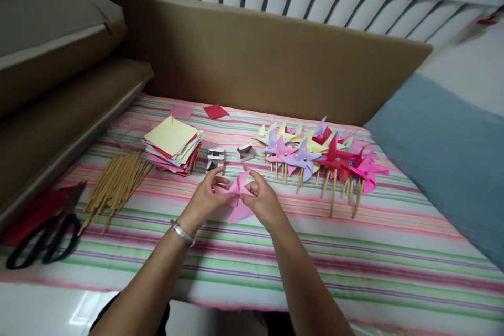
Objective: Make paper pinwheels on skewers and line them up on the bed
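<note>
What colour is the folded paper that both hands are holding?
Pink. The folded paper shows best in the head view, between the left hand and right hand.

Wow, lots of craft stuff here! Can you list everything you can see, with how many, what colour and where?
pink paper piece: one, pink, folded between both hands
finished pinwheels: a heap, too many to count, pink, red, purple, yellow, right of centre
paper squares stack: one stack, yellow on top, mixed colours below, left of centre
wooden sticks: a bundle, tan, left of the stack
scissors: one pair, black, far left
loose paper squares: two, pink and red, at the back
small metal pieces: a few, silvery, centre
striped cloth: one, pink, green, purple
left hand: one, silver bracelet, holding the paper
right hand: one, holding the paper
</note>
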The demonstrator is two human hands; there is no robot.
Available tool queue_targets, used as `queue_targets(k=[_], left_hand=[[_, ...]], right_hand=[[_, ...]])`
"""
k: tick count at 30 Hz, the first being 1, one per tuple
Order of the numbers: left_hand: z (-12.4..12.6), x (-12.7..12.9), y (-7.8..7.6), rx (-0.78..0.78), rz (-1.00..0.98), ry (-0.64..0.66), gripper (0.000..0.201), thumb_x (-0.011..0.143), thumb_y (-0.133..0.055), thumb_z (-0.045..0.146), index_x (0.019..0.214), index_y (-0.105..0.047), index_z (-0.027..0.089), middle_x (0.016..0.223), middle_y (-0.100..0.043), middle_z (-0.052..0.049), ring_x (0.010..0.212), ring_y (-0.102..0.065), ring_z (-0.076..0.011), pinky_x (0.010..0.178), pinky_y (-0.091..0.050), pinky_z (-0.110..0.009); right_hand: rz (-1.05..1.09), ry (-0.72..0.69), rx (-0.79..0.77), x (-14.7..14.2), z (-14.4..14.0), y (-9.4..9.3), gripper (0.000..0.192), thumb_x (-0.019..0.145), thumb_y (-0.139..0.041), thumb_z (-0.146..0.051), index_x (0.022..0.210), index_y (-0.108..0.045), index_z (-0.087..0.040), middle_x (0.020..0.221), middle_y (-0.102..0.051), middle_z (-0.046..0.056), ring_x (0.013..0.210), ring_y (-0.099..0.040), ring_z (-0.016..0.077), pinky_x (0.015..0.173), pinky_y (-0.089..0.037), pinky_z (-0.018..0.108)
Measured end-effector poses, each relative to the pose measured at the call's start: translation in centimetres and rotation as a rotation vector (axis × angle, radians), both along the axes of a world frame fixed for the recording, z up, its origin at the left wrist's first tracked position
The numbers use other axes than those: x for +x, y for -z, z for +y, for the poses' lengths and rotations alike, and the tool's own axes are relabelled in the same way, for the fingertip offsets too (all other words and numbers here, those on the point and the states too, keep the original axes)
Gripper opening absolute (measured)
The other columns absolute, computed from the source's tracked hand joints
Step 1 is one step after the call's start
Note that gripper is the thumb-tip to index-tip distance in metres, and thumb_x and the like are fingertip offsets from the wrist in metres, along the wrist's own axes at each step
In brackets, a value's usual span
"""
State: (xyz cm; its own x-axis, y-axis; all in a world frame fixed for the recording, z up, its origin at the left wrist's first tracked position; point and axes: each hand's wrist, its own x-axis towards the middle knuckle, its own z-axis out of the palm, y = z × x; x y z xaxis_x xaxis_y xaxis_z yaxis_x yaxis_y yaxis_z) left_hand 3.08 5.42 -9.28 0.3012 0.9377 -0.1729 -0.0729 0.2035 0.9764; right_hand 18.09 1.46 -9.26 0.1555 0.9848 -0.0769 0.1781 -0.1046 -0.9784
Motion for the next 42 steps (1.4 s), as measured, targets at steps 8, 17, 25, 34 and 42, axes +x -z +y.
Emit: queue_targets(k=[8, 17, 25, 34, 42], left_hand=[[-1.2, 1.5, 0.3, -0.295, -0.331, 0.027, 0.029, 0.059, -0.078, 0.026, 0.083, -0.069, 0.012, 0.080, -0.070, -0.007, 0.073, -0.063, -0.0149, 0.073, -0.046, -0.026], [-0.9, 1.4, 0.7, -0.287, -0.321, -0.094, 0.028, 0.053, -0.079, 0.025, 0.076, -0.072, 0.011, 0.068, -0.071, -0.007, 0.062, -0.063, -0.0150, 0.065, -0.046, -0.025], [0.7, -0.5, 0.1, -0.275, -0.292, -0.233, 0.023, 0.049, -0.079, 0.021, 0.068, -0.070, 0.011, 0.060, -0.069, -0.003, 0.051, -0.058, -0.0116, 0.055, -0.043, -0.022], [1.6, -2.2, -0.7, -0.295, -0.393, -0.271, 0.019, 0.048, -0.078, 0.017, 0.064, -0.069, 0.012, 0.057, -0.069, -0.002, 0.049, -0.059, -0.0113, 0.053, -0.044, -0.021], [1.7, -2.1, -0.4, -0.265, -0.284, -0.299, 0.021, 0.049, -0.076, 0.018, 0.067, -0.068, 0.010, 0.055, -0.067, -0.002, 0.049, -0.057, -0.0108, 0.053, -0.042, -0.022]], right_hand=[[0.386, 0.261, 0.053, -1.1, 0.6, 0.6, 0.065, 0.062, -0.065, -0.020, 0.122, -0.043, -0.018, 0.061, -0.054, -0.008, 0.058, -0.051, 0.0112, 0.055, -0.038, 0.022], [0.498, 0.198, 0.044, -2.8, 0.4, 0.5, 0.061, 0.063, -0.065, -0.022, 0.120, -0.044, -0.021, 0.061, -0.054, -0.008, 0.054, -0.052, 0.0115, 0.054, -0.040, 0.023], [0.073, 0.224, 0.102, -1.9, -0.1, 0.3, 0.034, 0.076, -0.060, -0.028, 0.108, -0.057, -0.019, 0.078, -0.063, 0.001, 0.070, -0.059, 0.0157, 0.067, -0.047, 0.031], [-0.743, -0.122, 0.596, -2.9, -1.3, -0.8, 0.036, 0.077, -0.056, -0.014, 0.111, -0.058, -0.024, 0.144, -0.034, 0.007, 0.135, -0.025, 0.0287, 0.105, -0.030, 0.051], [-0.788, -0.005, 0.658, -3.2, -0.7, 1.0, 0.016, 0.082, -0.050, -0.012, 0.090, -0.061, -0.020, 0.142, -0.037, 0.010, 0.135, -0.025, 0.0266, 0.105, -0.032, 0.051]])
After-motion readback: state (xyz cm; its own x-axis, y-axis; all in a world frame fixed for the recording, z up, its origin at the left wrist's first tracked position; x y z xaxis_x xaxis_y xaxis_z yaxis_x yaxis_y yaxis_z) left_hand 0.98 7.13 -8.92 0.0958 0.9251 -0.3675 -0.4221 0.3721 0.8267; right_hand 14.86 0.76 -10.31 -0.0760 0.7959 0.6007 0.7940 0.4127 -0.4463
